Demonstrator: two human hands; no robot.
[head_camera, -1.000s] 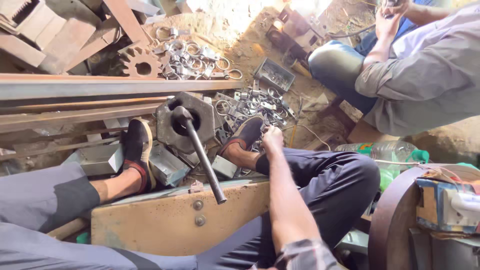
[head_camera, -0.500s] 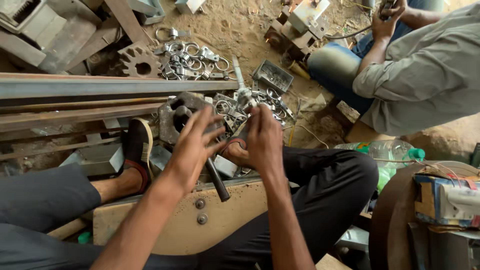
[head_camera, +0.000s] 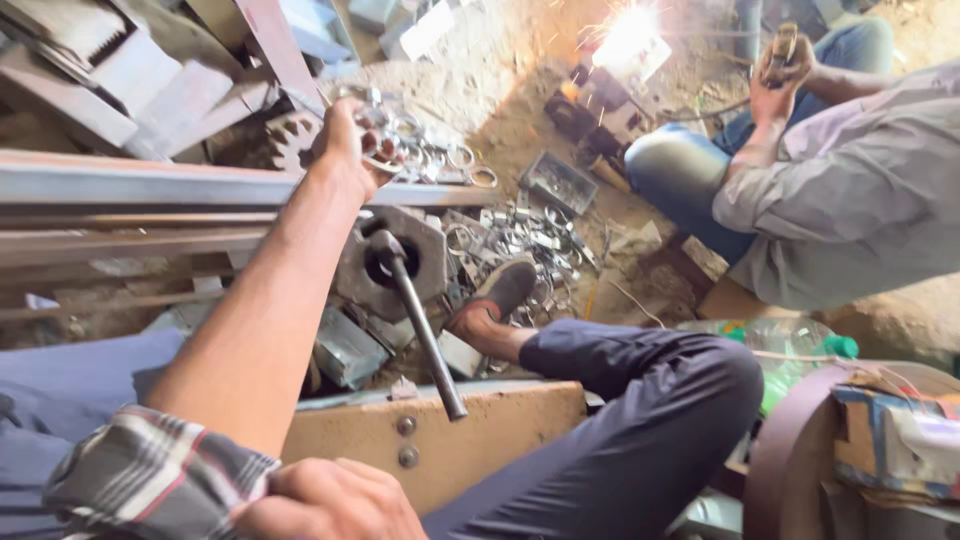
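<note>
Left hand out at the metal rings, right hand held back by my lap.

I see my left hand (head_camera: 345, 150) stretched forward past the steel beam (head_camera: 150, 185), fingers closed on a metal ring (head_camera: 375, 160) at the near edge of the ring pile (head_camera: 430, 155) on the floor. My right hand (head_camera: 330, 500) rests curled, gripping nothing I can make out. The black lever (head_camera: 420, 315) slants toward me, between beam and knee. A second person (head_camera: 860, 190) welds further right.
</note>
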